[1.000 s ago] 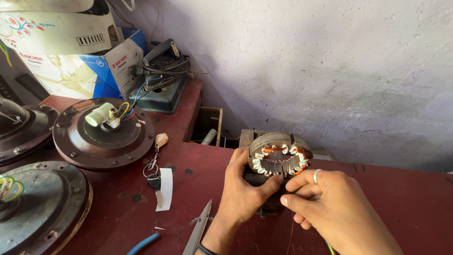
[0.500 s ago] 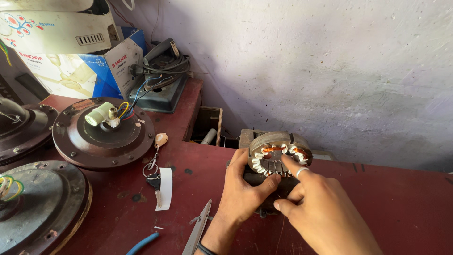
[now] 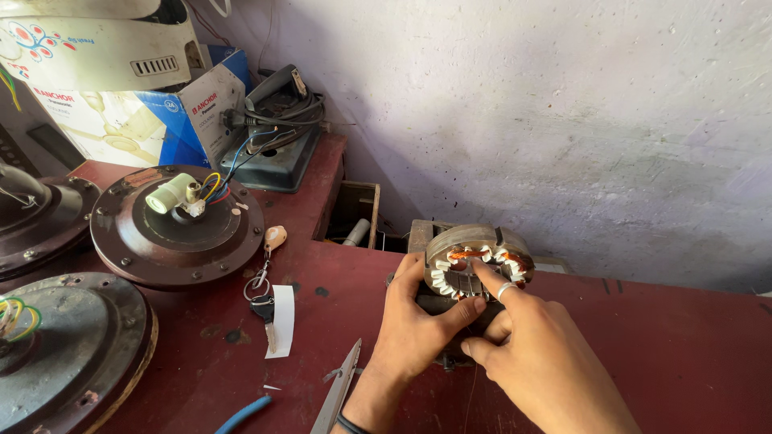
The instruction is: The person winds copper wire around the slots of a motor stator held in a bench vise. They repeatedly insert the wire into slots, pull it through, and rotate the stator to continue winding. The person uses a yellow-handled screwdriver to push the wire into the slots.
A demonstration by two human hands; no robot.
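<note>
A round motor stator (image 3: 481,241) with copper windings and white insulation stands on the dark red bench (image 3: 659,354) near the wall. My left hand (image 3: 418,325) cups its near left side, thumb lying across the lower front. My right hand (image 3: 535,354), a ring on one finger, points its index finger into the stator's open bore and touches the windings; its other fingers are curled.
Three brown ceiling fan motor housings (image 3: 177,229) sit at the left, one with coloured wires. A key ring with keys (image 3: 261,301) and a white slip lie beside them. Metal shears (image 3: 338,394) and a blue-handled tool (image 3: 241,414) lie near the front edge. Boxes (image 3: 112,96) stand behind.
My right hand has moved up and left over the stator, and its index finger now reaches into the bore. My left hand has kept its hold.
</note>
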